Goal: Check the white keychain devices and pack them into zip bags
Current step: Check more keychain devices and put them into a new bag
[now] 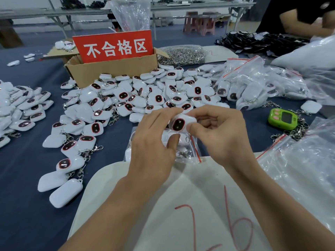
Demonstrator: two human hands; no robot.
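A sheet (pixel 181 205) with red marks lies nearest on the counter (pixel 27 196). Just beyond, the left grip (pixel 154 142) and right grip (pixel 221 134) both pinch one device (pixel 178 124), dark face up, over a zip bag (pixel 186 154) holding more. Farther back lies a device pile (pixel 145 98), then a box (pixel 112 69).

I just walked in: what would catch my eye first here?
The red sign with white characters stands in a cardboard box at the back. Before it sprawls a heap of white keychain devices across the blue table. Up front, the left hand and right hand pinch a single device.
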